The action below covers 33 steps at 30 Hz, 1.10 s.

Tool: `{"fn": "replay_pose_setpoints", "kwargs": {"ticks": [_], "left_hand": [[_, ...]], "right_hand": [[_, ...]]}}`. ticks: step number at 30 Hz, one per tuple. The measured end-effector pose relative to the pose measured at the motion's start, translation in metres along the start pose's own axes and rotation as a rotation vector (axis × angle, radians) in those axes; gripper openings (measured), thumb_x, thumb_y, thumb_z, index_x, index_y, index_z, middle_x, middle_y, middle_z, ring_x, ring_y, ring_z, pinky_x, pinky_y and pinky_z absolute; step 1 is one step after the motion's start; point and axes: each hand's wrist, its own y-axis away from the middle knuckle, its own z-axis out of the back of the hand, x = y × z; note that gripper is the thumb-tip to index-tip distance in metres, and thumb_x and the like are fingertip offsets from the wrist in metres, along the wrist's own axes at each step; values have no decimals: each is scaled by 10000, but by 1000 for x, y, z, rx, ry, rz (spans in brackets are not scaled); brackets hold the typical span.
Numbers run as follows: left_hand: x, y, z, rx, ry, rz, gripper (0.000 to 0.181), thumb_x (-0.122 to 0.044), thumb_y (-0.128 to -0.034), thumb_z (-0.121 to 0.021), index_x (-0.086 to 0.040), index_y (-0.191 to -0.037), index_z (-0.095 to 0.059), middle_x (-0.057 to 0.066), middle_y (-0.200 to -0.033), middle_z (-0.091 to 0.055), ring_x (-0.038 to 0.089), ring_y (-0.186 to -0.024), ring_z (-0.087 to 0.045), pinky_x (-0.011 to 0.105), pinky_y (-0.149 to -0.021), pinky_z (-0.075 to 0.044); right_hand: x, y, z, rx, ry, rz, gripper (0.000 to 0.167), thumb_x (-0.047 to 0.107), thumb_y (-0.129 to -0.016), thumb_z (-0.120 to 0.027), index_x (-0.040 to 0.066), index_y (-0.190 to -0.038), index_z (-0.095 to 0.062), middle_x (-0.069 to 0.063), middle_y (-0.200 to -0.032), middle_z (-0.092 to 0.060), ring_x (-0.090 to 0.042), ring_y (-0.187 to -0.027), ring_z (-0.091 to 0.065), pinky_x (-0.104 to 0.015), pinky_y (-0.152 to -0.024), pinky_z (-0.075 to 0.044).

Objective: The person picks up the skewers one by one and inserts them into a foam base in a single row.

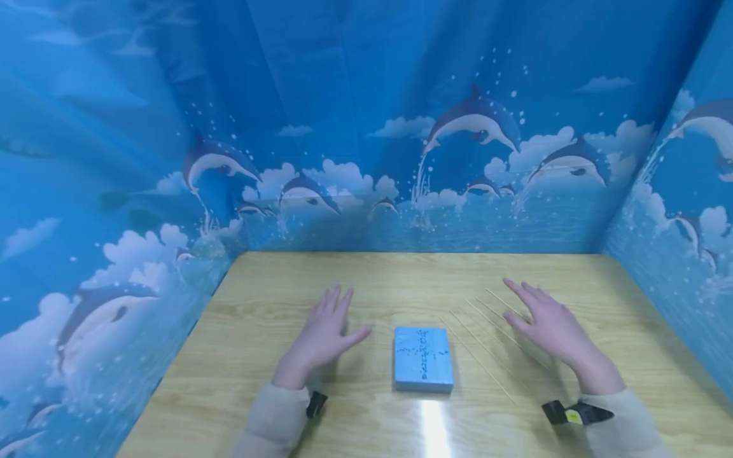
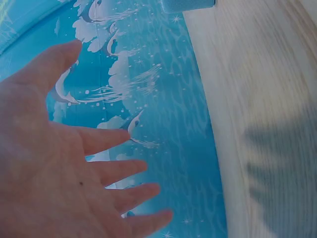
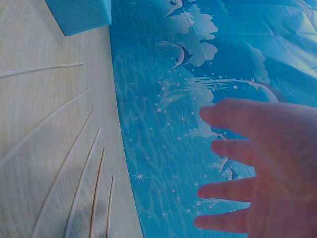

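Note:
A square blue foam block (image 1: 423, 360) with dark marks on its top lies on the table between the two hands. Several thin wooden sticks (image 1: 483, 356) are spread side by side to its right. My left hand (image 1: 322, 334) hovers left of the block with fingers and thumb spread, touching nothing. Above the right-hand sticks is my right hand (image 1: 550, 324), its fingers straight and its palm empty. In the right wrist view the sticks (image 3: 64, 163) fan out across the wood, apart from the fingers. A corner of the block (image 3: 84, 15) shows at the top there.
The light wooden table (image 1: 258, 381) carries a bright glare strip in front of the block. Blue curtains (image 1: 355, 127) printed with dolphins and clouds enclose it at the back, left and right. Each wrist wears a black strap device (image 1: 578, 414).

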Motion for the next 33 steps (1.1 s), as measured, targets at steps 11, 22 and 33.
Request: {"fn": "replay_pose_setpoints", "kwargs": {"ticks": [11, 22, 33], "left_hand": [[2, -12, -10, 209, 481, -127, 871, -381, -829, -782, -122, -1532, -338, 93, -1570, -377, 372, -1404, -416, 517, -1156, -387], [-11, -22, -35, 337, 440, -207, 1126, -344, -698, -883, -133, -1577, -212, 72, -1624, -266, 312, -1447, -366, 466, -1194, -340], [-21, -25, -54, 348, 309, -195, 1243, -363, -604, -928, -114, -1577, -197, 85, -1635, -245, 252, -1502, -257, 442, -1245, -230]], "right_hand": [[-34, -21, 21, 49, -126, -67, 504, 185, -914, -662, -61, -1334, -529, -335, -1117, -654, -457, -955, -666, -519, -732, -592], [-63, -43, 22, 316, -240, -194, 426, 103, -875, -684, -120, -1225, -583, -232, -990, -673, -188, -632, -600, -352, -586, -564], [-65, -61, 10, 433, -221, -322, 377, 133, -834, -731, -57, -1147, -641, -135, -943, -657, -211, -820, -615, -364, -651, -586]]}}
